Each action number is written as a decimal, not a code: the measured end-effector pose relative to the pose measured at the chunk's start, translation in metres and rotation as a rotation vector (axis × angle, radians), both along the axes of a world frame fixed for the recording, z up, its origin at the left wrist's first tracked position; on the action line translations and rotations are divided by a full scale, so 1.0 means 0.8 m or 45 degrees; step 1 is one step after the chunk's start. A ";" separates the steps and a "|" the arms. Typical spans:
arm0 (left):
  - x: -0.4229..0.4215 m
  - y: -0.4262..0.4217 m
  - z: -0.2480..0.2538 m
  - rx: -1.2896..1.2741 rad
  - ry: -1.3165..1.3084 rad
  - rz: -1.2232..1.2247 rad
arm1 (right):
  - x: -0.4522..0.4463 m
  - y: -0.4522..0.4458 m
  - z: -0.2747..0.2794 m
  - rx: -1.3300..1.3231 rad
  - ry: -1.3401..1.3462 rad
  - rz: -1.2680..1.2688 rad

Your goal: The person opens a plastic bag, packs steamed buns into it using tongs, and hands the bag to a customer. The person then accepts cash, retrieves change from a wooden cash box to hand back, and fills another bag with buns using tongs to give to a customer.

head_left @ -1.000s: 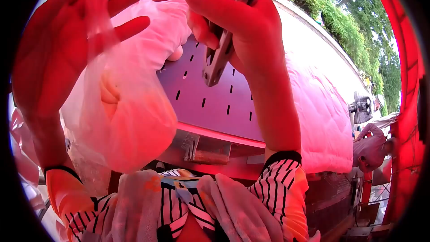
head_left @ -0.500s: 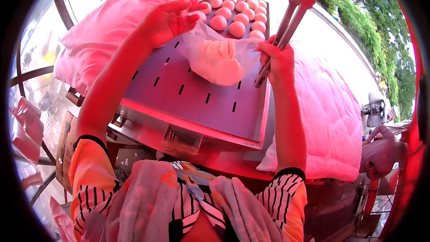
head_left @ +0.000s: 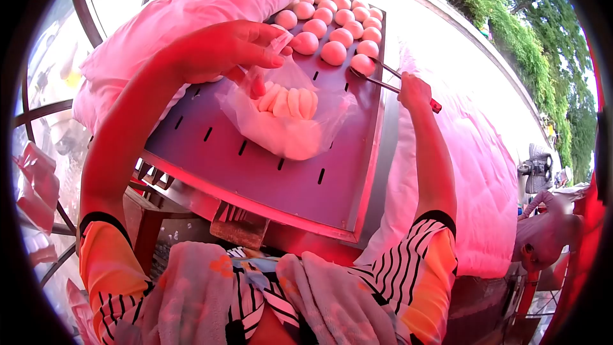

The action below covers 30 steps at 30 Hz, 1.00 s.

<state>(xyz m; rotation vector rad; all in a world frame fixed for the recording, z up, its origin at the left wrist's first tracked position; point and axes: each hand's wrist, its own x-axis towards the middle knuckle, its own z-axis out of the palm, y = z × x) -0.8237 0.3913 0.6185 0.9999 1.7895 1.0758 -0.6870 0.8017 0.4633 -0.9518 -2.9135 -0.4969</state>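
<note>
My left hand pinches the gathered top of a clear plastic bag between thumb and fingers. Inside the bag sit a pleated pale bun and a smooth rounded piece below it. My right hand is wrapped around metal tongs, which point away to the left. Their two open tips lie on either side of a round bun at the near right corner of the bun rows. Whether the tips press on it I cannot tell.
Several round buns stand in rows on the far part of a slotted metal tray. Pink quilts lie to the left and right of it. A person is bent over at the far right.
The tongs have swung down from upright to the front right bun. My left hand has closed on the bag's top, and the bag has moved left and nearer to me.
</note>
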 end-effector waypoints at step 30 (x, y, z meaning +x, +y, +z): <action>-0.024 0.002 -0.056 0.297 0.103 0.000 | 0.064 -0.226 0.212 -0.405 -0.053 0.608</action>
